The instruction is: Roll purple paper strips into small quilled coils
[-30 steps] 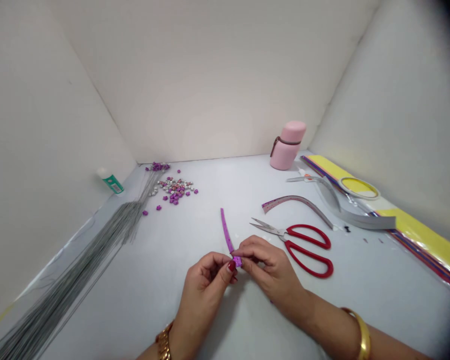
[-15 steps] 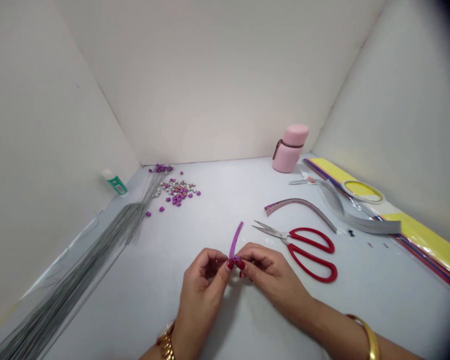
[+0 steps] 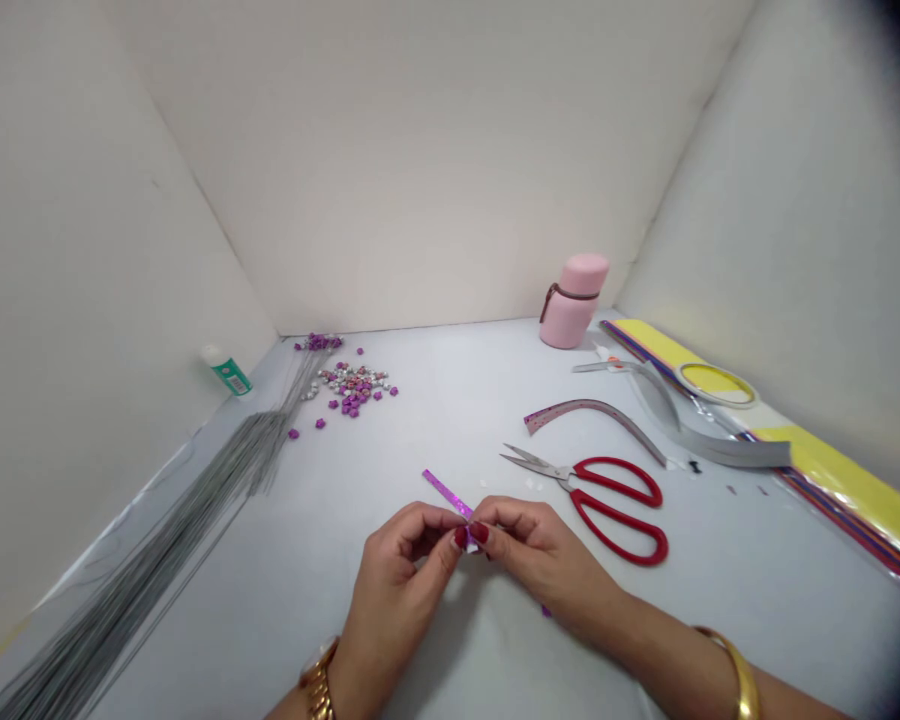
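Note:
Between my fingertips is a narrow purple paper strip (image 3: 445,490), its free end pointing up and to the left. My left hand (image 3: 409,570) pinches the folded end of the strip from the left, thumb on top. From the right, my right hand (image 3: 532,550) pinches the same folded end, so both thumbs nearly meet there. The fold itself is mostly hidden by the fingers. Just beyond my right hand lie scissors (image 3: 566,472) with red handles, blades slightly apart. A small purple piece (image 3: 546,611) shows beside my right wrist.
Small purple and silver folded stars (image 3: 352,385) lie in a pile at the back left. A bundle of grey wires (image 3: 157,540) runs along the left. A glue stick (image 3: 231,376), pink flask (image 3: 572,305), grey strips (image 3: 735,448), tape roll (image 3: 718,384) and yellow sheets (image 3: 855,480) surround the work area.
The strip's free end has swung from upright, to leaning right, and now to the left. My right thumb has come in against the fold beside the left thumb.

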Demonstrator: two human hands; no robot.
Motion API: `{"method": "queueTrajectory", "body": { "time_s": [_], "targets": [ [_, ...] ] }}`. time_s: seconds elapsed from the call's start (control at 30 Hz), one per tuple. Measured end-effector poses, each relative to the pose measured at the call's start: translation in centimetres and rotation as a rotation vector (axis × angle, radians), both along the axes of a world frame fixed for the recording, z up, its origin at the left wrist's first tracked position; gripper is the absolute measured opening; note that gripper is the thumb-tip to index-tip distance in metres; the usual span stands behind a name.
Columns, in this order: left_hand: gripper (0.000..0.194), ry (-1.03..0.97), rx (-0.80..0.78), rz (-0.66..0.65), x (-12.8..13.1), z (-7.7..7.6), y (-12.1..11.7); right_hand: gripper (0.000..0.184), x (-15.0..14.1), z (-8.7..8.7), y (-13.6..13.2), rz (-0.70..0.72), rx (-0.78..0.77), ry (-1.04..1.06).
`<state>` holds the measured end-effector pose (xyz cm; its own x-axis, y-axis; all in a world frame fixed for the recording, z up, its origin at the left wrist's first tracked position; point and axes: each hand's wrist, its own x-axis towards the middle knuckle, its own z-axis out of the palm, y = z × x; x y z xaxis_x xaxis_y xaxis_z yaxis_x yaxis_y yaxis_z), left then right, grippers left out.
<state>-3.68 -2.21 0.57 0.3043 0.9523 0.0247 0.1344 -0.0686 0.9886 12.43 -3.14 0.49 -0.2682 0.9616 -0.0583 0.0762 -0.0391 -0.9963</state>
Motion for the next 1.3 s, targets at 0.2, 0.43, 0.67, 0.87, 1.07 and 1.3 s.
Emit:
{"method": "queueTrajectory", "body": {
  "time_s": [0.2,0.43,0.67,0.87,1.07,1.3],
  "targets": [
    [0.011,-0.098,-0.128,0.099,0.26,-0.3,0.08,0.02,-0.44,0.15,-0.36,-0.024,0.095,-0.152],
    [0.014,-0.092,-0.074,0.013,-0.02,-0.24,0.0,0.022,-0.39,-0.15,-0.35,-0.016,-0.072,0.008],
    [0.008,-0.178,-0.344,0.113,-0.01,-0.37,0.56,0.022,-0.59,-0.17,-0.18,0.005,-0.16,0.028],
    [0.009,-0.286,-0.471,0.188,0.31,-0.95,0.47,0.019,-0.74,-0.6,-0.09,0.042,-0.249,0.065],
    [0.008,-0.236,-0.443,0.163,0.47,-0.68,0.32,0.021,-0.84,-0.65,-0.34,-0.01,-0.255,0.06],
    [0.011,-0.189,-0.398,0.13,0.31,-0.58,0.57,0.02,-0.64,-0.52,-0.09,-0.015,-0.251,0.056]
  ]
}}
